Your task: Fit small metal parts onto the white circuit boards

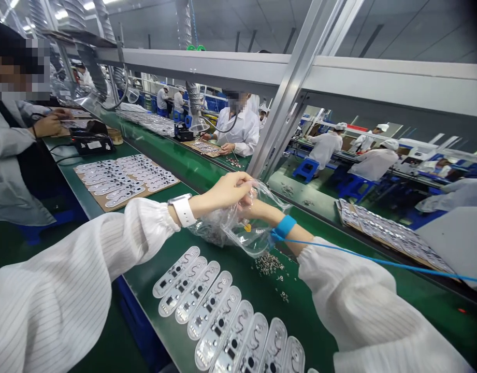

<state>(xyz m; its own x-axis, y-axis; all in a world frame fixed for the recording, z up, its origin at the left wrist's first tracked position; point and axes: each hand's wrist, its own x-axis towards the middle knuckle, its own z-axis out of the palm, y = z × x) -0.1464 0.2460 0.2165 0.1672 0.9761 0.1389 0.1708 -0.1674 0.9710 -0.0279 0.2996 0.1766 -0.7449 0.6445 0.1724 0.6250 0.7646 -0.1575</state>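
Observation:
A clear plastic bag [238, 235] hangs between my hands above the green bench, its lower part resting near the surface. My left hand [231, 189] has its fingers closed on the gathered top of the bag. Just behind and below it, my right hand [254, 206] is also closed on the bag, partly hidden by the film and the left fingers. Under the bag's right side lies a pile of small metal parts [268, 264], with a few scattered nearer me. A row of long white casings [211, 311] with circuit boards and wires lies in front.
A blue wrist strap cord [362, 257] runs right from my right wrist. Cardboard with more casings [125, 178] sits at the left, near a black device [91, 144]. A metal post [285, 98] stands beyond my hands. Co-workers sit across the line and at the left.

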